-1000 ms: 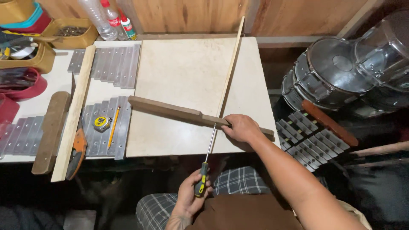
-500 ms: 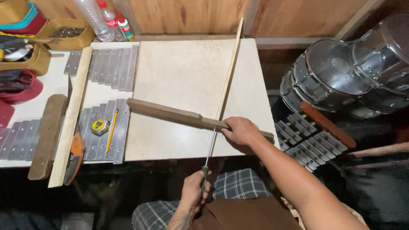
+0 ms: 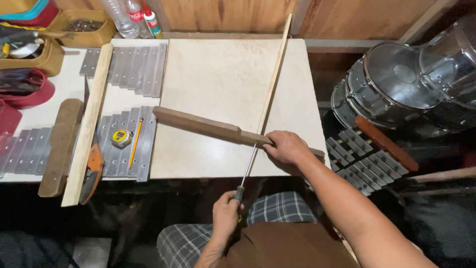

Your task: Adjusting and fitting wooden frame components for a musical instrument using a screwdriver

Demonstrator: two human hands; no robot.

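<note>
Screwdriver (image 3: 246, 168), its handle fisted in the left hand (image 3: 225, 216), meets the dark wooden bar (image 3: 213, 128) under the right hand (image 3: 286, 147), whose curled fingers hide the tip.

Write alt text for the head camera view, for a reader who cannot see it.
Seen from above, a person's right hand presses a dark wooden bar flat on a pale tabletop, while the left hand grips a long screwdriver whose shaft points at the bar. A thin wooden strip lies across the table; metal bars lie left.
</note>
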